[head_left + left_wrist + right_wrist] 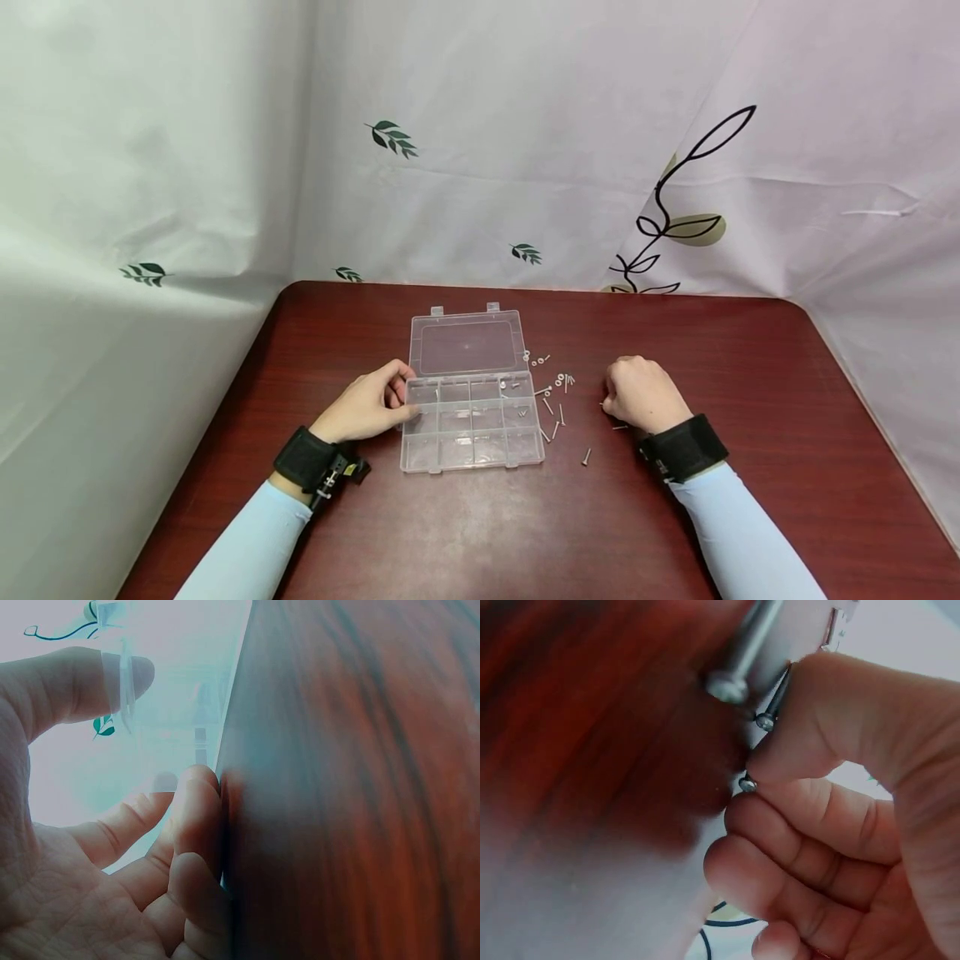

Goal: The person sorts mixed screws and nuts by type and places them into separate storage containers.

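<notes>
A dark red-brown wooden table (465,533) with rounded corners stands before white draped cloth printed with leaves (480,125). On the table, near the middle, lies a clear plastic compartment box (471,421), its hinged lid (467,343) open and lying flat behind it. The person's left hand (367,408) rests on the table against the box's left edge, thumb and curled fingers gripping that side wall; the left wrist view shows the thumb (82,679) over the clear wall. The right hand (643,393) rests well to the right of the box, fingers curled into a fist. In the right wrist view its fingers (795,750) pinch small silver screws (759,750). More loose small silver screws and washers (555,400) lie scattered on the table between box and right hand.
</notes>
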A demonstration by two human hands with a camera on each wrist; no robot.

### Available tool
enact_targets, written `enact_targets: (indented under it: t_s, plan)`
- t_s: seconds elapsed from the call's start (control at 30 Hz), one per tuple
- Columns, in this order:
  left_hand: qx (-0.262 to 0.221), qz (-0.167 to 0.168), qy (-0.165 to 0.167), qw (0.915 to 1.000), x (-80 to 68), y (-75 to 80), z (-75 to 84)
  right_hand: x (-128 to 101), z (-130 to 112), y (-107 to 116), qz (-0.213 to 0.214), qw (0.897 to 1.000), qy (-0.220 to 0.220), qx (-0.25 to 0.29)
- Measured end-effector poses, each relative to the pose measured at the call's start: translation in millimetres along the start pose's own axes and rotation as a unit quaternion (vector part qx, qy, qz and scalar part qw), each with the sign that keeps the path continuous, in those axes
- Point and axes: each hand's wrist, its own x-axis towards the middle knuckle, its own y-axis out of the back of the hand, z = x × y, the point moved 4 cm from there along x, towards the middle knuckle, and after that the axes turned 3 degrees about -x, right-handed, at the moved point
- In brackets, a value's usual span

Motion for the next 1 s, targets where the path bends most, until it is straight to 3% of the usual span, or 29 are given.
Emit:
enact_targets:
  t_s: [0.3,0.8,1.0]
  plan:
    - [-0.001,0.000,-0.001,1.0000,0.8,-0.1,0.0,-1,13,0,0.001,1.000,-0.011,0.010]
    - [0.000,-0.003,0.000,1.0000,0.7,-0.2,-0.8,-13,44,21,-0.058,0.994,-0.040,0.089]
    - [0.002,-0.003,-0.001,1.0000,1.0,-1.3,-1.7,-14,44,16,-0.054,0.996,-0.026,0.071]
